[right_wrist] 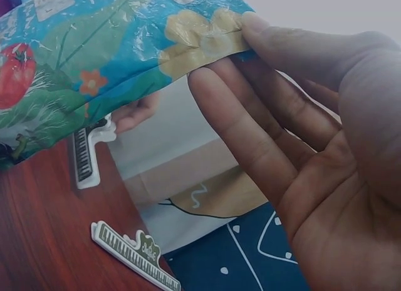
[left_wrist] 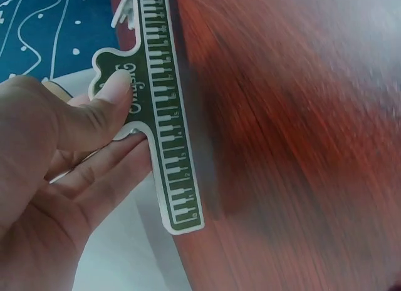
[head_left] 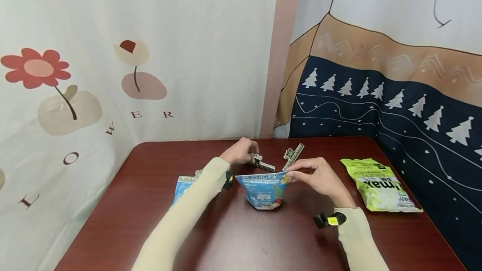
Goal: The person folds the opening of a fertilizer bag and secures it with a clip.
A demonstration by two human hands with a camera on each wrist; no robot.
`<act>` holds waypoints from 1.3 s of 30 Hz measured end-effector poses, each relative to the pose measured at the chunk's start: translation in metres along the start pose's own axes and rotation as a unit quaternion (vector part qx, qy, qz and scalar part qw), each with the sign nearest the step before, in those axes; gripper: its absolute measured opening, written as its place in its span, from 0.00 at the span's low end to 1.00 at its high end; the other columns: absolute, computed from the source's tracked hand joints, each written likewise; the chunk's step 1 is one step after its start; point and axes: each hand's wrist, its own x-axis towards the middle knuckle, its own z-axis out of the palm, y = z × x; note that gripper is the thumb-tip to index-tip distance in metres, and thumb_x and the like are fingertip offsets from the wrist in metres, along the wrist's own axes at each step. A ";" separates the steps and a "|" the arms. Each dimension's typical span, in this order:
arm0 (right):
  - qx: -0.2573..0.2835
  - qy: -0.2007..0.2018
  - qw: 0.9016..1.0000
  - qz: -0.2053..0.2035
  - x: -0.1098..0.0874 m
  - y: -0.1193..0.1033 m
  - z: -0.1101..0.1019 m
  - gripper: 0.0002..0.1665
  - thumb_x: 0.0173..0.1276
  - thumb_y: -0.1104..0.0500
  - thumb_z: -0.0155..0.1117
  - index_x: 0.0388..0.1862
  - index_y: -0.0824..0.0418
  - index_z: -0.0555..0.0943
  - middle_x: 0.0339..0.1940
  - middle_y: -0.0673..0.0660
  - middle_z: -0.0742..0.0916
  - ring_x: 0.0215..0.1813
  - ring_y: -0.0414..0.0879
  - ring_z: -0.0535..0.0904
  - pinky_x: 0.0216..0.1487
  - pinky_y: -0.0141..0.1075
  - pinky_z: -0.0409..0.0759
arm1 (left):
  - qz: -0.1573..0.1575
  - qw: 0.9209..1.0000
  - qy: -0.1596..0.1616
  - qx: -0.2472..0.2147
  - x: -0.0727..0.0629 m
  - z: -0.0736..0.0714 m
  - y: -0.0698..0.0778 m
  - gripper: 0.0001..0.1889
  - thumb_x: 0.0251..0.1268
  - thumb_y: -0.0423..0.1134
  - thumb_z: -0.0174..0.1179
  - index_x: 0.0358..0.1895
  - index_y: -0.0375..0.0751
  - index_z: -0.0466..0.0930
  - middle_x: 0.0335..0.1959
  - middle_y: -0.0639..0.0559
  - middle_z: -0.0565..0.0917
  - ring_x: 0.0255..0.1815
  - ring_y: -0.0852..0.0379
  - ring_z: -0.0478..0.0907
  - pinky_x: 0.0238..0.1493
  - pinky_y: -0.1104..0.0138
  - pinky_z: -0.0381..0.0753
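Note:
My left hand (head_left: 242,151) pinches a dark green clip (left_wrist: 164,109) with a piano-key pattern by its handle, the thumb on the printed face. In the head view this clip is just behind a blue bag (head_left: 263,192) with vegetable and flower pictures. The bag stands upright on the table, its top edge folded flat. My right hand (head_left: 319,177) pinches the bag's top right corner between thumb and fingers, as the right wrist view shows. A second piano-key clip (head_left: 293,156) lies on the table behind the right hand.
Another blue bag (head_left: 181,187) with a clip along its top lies at left, partly hidden by the left forearm. A green and white bag (head_left: 380,185) lies at the right of the brown table (head_left: 233,246). Printed curtains (head_left: 211,53) hang behind the table.

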 end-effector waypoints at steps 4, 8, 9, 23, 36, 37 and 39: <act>0.004 0.000 1.000 0.004 0.001 -0.001 0.001 0.09 0.65 0.58 0.75 0.44 0.54 0.91 0.43 0.55 0.92 0.42 0.47 0.87 0.43 0.42 0.90 | -0.002 1.000 0.021 -0.007 -0.005 -0.003 0.003 0.10 0.54 0.28 0.74 0.37 0.43 0.86 0.34 0.50 0.88 0.35 0.57 0.82 0.40 0.65 0.83; 0.004 -0.002 1.000 0.007 0.002 -0.002 0.001 0.09 0.65 0.57 0.75 0.44 0.54 0.91 0.43 0.55 0.92 0.43 0.51 0.86 0.44 0.46 0.90 | -0.001 0.999 0.046 -0.001 -0.010 -0.004 0.003 0.10 0.51 0.27 0.75 0.34 0.43 0.86 0.31 0.50 0.88 0.32 0.59 0.81 0.38 0.66 0.82; 0.005 -0.003 1.000 0.007 0.002 -0.002 0.001 0.09 0.65 0.57 0.75 0.45 0.54 0.91 0.43 0.55 0.92 0.43 0.51 0.86 0.44 0.46 0.90 | -0.001 0.999 0.052 0.001 -0.012 -0.004 0.003 0.09 0.51 0.28 0.75 0.33 0.43 0.86 0.30 0.51 0.88 0.31 0.59 0.81 0.37 0.66 0.82; 0.015 0.001 1.000 0.014 0.002 -0.002 0.003 0.10 0.65 0.58 0.75 0.45 0.57 0.91 0.43 0.55 0.93 0.41 0.44 0.87 0.42 0.37 0.89 | -0.043 0.987 0.138 -0.069 -0.035 -0.016 0.003 0.06 0.51 0.27 0.73 0.29 0.41 0.87 0.26 0.52 0.88 0.26 0.60 0.81 0.31 0.67 0.82; 0.008 0.002 1.000 0.026 -0.002 0.001 0.000 0.11 0.66 0.55 0.75 0.45 0.54 0.91 0.43 0.55 0.93 0.41 0.45 0.87 0.45 0.44 0.90 | -0.072 0.968 0.204 -0.126 -0.061 -0.033 0.012 0.06 0.53 0.27 0.71 0.29 0.41 0.86 0.26 0.50 0.87 0.25 0.59 0.81 0.33 0.66 0.81; 0.010 0.002 1.000 0.027 -0.002 0.001 0.000 0.11 0.66 0.55 0.75 0.45 0.54 0.91 0.43 0.55 0.93 0.40 0.46 0.87 0.45 0.43 0.90 | -0.072 0.967 0.210 -0.127 -0.063 -0.034 0.013 0.06 0.53 0.27 0.71 0.29 0.41 0.86 0.27 0.50 0.87 0.26 0.59 0.80 0.33 0.66 0.80; 0.014 0.003 1.000 0.026 -0.001 0.001 0.000 0.11 0.66 0.55 0.75 0.45 0.55 0.91 0.42 0.55 0.93 0.39 0.47 0.88 0.45 0.42 0.89 | -0.072 0.965 0.217 -0.130 -0.066 -0.037 0.014 0.06 0.53 0.27 0.70 0.29 0.42 0.86 0.27 0.50 0.87 0.26 0.59 0.80 0.33 0.66 0.80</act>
